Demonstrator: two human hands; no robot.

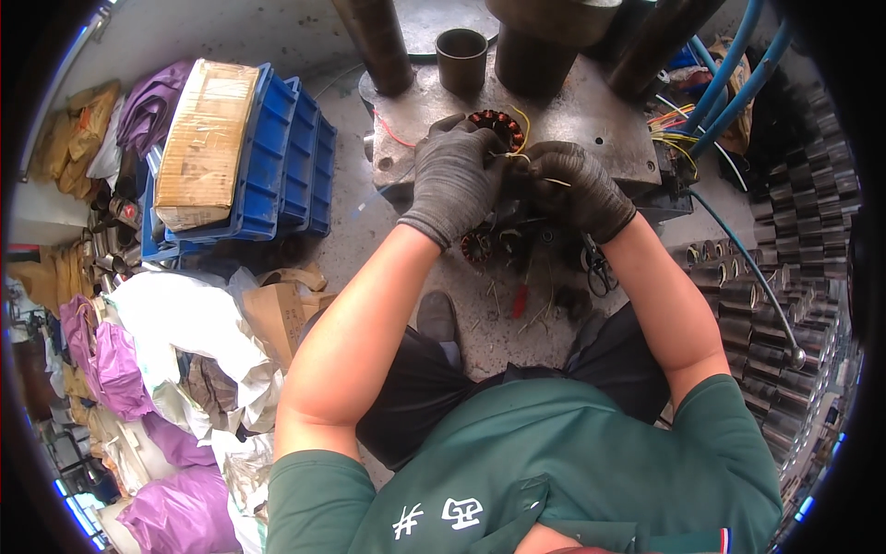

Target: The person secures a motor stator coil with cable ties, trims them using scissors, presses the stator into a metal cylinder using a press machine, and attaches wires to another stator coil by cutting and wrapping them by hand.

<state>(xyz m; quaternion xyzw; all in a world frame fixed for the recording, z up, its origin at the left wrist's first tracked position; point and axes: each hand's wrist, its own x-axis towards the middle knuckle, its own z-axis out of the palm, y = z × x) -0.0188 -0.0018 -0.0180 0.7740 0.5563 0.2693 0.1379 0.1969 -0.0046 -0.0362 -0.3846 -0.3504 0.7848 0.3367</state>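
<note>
My left hand (454, 180), in a grey knitted glove, is closed around a round motor stator (499, 127) with copper windings, at the near edge of a steel machine bed (577, 120). A red wire (395, 134) sticks out to the left, and a yellow wire (528, 125) loops up on the right. My right hand (580, 192), gloved too, is beside the stator with its fingers pinched on a thin pale-yellow wire (554, 181). The fingertips of both hands are partly hidden.
A metal cup (461, 60) stands between steel columns behind the stator. Below my hands are another stator (475, 247), scissors (599, 272) and a red-handled tool (520, 301). Blue crates (286, 157) and a cardboard box (208, 138) are left; stacked metal cylinders (784, 305) right.
</note>
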